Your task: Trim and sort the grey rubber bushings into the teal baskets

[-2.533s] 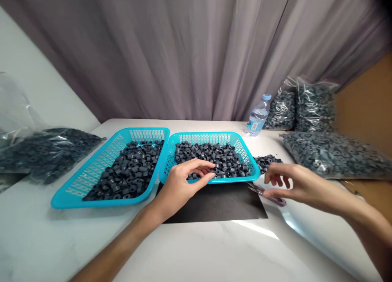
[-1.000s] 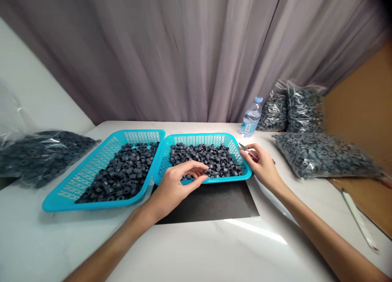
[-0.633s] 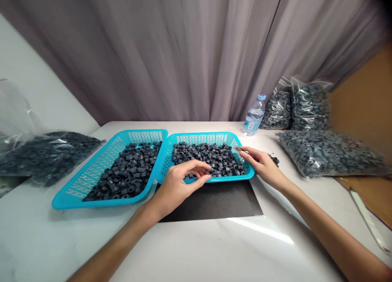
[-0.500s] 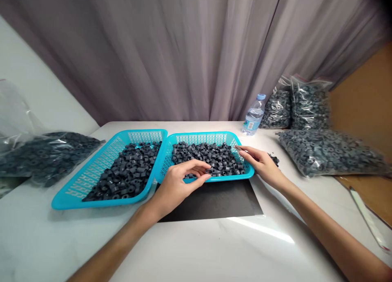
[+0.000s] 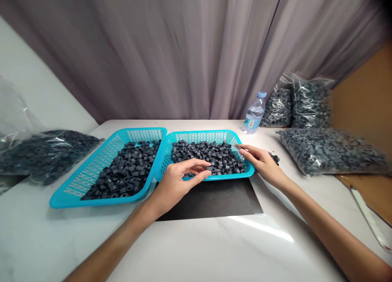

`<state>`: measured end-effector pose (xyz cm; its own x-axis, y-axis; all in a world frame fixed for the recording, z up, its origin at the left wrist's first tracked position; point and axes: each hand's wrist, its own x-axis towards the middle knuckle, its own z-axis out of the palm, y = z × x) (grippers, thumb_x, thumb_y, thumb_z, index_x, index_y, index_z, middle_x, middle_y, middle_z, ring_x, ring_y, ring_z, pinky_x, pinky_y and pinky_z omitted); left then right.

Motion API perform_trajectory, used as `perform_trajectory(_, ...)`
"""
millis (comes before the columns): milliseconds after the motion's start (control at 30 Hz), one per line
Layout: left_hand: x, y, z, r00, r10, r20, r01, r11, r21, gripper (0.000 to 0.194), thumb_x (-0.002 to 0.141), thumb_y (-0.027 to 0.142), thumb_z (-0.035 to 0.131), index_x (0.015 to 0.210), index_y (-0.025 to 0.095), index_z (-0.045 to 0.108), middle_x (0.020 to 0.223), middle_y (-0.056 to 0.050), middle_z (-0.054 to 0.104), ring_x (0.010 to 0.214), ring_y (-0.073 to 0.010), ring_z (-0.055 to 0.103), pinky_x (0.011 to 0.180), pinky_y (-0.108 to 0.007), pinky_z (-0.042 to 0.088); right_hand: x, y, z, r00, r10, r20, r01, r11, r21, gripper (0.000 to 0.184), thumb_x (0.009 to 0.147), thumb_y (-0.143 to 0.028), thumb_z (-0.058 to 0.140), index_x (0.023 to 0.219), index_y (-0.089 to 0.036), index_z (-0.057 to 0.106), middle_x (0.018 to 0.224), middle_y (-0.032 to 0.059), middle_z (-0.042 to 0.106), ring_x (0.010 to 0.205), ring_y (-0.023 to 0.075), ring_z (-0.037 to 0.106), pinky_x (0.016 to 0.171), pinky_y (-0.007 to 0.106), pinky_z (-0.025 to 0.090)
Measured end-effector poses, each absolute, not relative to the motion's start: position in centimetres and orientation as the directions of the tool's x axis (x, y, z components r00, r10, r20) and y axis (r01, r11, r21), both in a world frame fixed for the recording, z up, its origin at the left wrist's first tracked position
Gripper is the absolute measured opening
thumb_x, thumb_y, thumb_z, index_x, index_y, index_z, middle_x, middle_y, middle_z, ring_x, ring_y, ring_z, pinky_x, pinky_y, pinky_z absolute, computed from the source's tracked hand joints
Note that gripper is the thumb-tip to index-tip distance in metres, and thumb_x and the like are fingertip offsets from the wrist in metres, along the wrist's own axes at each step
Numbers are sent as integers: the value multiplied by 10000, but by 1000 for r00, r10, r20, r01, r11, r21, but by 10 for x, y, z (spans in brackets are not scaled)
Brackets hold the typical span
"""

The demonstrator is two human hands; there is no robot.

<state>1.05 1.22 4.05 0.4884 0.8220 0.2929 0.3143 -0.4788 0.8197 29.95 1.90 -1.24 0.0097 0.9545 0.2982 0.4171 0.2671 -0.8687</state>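
- Grey piece [image 5: 209, 168] sits pinched in the left hand [image 5: 179, 178], above the front of the right-side blue basket [image 5: 228, 177] — a slack pinch could lose it in the heap [image 5: 203, 151].
- Right hand [image 5: 260, 159] is at that basket's right rim, narrow — whether it holds anything, I cannot tell.
- Loose pieces [image 5: 275, 158] just beyond might scatter if brushed.

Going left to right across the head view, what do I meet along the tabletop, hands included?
Leftmost plastic bag → left blue basket → left hand → right hand → large lying bag.
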Motion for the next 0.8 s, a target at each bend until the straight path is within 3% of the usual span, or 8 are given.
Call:
perform_trajectory(133, 11, 13, 44, 434, 865, 251, 317, -407, 857, 187, 879, 361, 728, 1007, 230, 769, 943, -25, 798, 897, -192, 753, 873, -319, 611, 300, 20, -13, -4, 953, 302, 424, 276, -863, 468, 953, -567, 580, 1247, -233, 722, 1349, 70, 692, 1295, 321, 603, 1155, 496, 412)
perform_trajectory(300, 7, 17, 56, 466, 879, 96, 150, -186, 971, 208, 874, 383, 728, 977, 209, 776, 939, -54, 817, 866, -201, 763, 813, -316, 623, 301, 21, -13, -26, 955, 294, 436, 275, -857, 458, 968, -543, 567, 1273, -232, 712, 1350, 71, 691, 1300, 324, 601, 1155, 510, 407)
perform_trajectory(467, 2, 19, 61, 524, 850, 52, 154, -154, 976, 279, 935, 425, 649, 947, 193, 803, 977, -90, 811, 849, -188, 736, 807, -315, 612, 302, 21, -13, -39, 952, 304, 448, 288, -846, 456, 970, -550, 561, 1269, -243, 716, 1347, 64, 694, 1304, 327, 598, 1158, 519, 404)
perform_trajectory(700, 2, 21, 54, 503, 864, 29, 135, -112, 985, 289, 925, 445, 667, 909, 191, 803, 957, -88, 811, 809, -174, 723, 792, -306, 606, 303, 21, -13, -44, 950, 308, 449, 294, -844, 445, 971, -549, 562, 1266, -254, 719, 1345, 56, 695, 1298, 317, 604, 1160, 500, 410)
perform_trajectory(800, 2, 23, 55, 368, 922, 120, 114, -173, 978, 245, 900, 418, 707, 950, 191, 786, 969, -79, 808, 844, -180, 728, 810, -311, 600, 301, 21, -13, -35, 950, 311, 448, 293, -845, 448, 964, -549, 571, 1252, -244, 729, 1332, 66, 703, 1292, 331, 608, 1142, 506, 429)
